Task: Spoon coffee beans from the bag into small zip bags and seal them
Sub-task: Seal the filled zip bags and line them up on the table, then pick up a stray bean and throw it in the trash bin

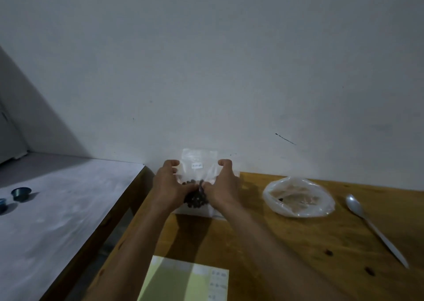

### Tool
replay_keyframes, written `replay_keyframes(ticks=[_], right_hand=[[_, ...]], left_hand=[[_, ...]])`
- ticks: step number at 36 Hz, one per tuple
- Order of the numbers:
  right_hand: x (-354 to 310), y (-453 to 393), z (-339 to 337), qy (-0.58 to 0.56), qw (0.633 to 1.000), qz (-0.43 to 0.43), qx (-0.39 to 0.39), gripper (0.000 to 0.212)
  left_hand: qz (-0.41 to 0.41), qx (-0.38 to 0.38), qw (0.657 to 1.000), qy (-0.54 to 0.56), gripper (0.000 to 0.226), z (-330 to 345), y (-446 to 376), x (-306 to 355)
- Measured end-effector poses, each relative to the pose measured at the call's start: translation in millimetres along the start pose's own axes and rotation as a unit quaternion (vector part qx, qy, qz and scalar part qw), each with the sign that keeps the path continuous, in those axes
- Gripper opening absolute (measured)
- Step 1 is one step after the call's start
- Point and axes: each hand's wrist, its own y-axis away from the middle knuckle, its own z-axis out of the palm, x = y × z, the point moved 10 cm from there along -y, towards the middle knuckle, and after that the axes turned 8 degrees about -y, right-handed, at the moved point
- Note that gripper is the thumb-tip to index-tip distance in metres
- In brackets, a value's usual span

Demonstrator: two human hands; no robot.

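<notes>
A small clear zip bag (199, 160) with a white label stands upright at the far edge of the wooden table (275, 243), against the wall. Dark coffee beans (195, 199) fill its lower part. My left hand (169, 183) grips the bag's left side and my right hand (223, 186) grips its right side, thumbs meeting over the beans. To the right lies a larger clear plastic bag (298, 197), open and crumpled, with only a bean or two showing inside. A metal spoon (371, 225) lies on the table beyond it, bowl toward the wall.
Flat white plastic sheets (195, 210) lie under the zip bag. A yellow-green paper sheet (183, 280) sits at the near table edge. Left of the table is a grey surface (57, 209) holding two small dark blue cups (21, 194). A white wall rises behind.
</notes>
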Motion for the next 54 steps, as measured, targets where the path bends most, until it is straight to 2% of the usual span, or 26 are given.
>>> replay_keyframes(ticks=[5, 8, 15, 23, 30, 36, 40, 42, 45, 47, 50, 52, 54], right_hand=[[5.9, -2.4, 11.7, 0.142, 0.990, -0.023, 0.000, 0.071], [5.1, -1.6, 10.7, 0.178, 0.983, -0.052, 0.007, 0.063], [0.7, 18.9, -14.3, 0.125, 0.988, -0.093, 0.005, 0.040], [4.4, 65.3, -99.9, 0.119, 0.983, -0.133, 0.042, 0.013], [34.5, 109.1, -164.3, 0.115, 0.986, -0.104, 0.056, 0.018], [82.1, 145.5, -147.4, 0.175, 0.983, -0.021, -0.060, 0.017], [88.6, 157.0, -144.2, 0.207, 0.975, -0.055, -0.064, 0.012], [88.4, 159.6, -144.2, 0.216, 0.971, -0.088, -0.050, 0.012], [94.9, 159.9, -147.1, 0.224, 0.970, -0.089, -0.025, 0.012], [99.0, 160.1, -148.5, 0.202, 0.975, -0.089, -0.018, 0.007], [101.9, 162.1, -163.3, 0.109, 0.991, -0.080, 0.011, 0.004], [108.8, 160.9, -183.2, 0.008, 0.997, -0.049, 0.051, 0.009], [124.4, 157.7, -200.4, -0.134, 0.987, 0.023, 0.082, 0.012]], left_hand=[[0.012, 0.020, 0.997, -0.069, 0.076, 15.2, -4.5, -8.0], [0.033, 0.036, 0.994, -0.095, 0.064, 17.6, -1.8, -6.4], [0.065, 0.057, 0.992, -0.092, 0.058, 11.4, 20.9, 13.9], [0.126, 0.033, 0.989, -0.065, 0.051, 15.9, 78.2, 48.5], [0.156, 0.010, 0.987, -0.037, 0.041, 41.1, 145.4, 73.7], [0.175, -0.043, 0.980, -0.079, 0.031, 83.4, 192.6, 73.9], [0.171, -0.039, 0.978, -0.112, 0.025, 101.3, 209.6, 68.0], [0.165, -0.040, 0.977, -0.130, 0.025, 107.3, 213.0, 63.8], [0.188, -0.029, 0.969, -0.160, 0.019, 111.7, 213.1, 66.6], [0.194, -0.025, 0.965, -0.173, 0.019, 114.7, 211.8, 68.6], [0.206, -0.029, 0.959, -0.191, 0.019, 123.6, 210.6, 76.2], [0.215, -0.039, 0.954, -0.205, 0.020, 132.4, 209.9, 86.0], [0.216, -0.050, 0.953, -0.206, 0.024, 141.0, 206.7, 98.0]])
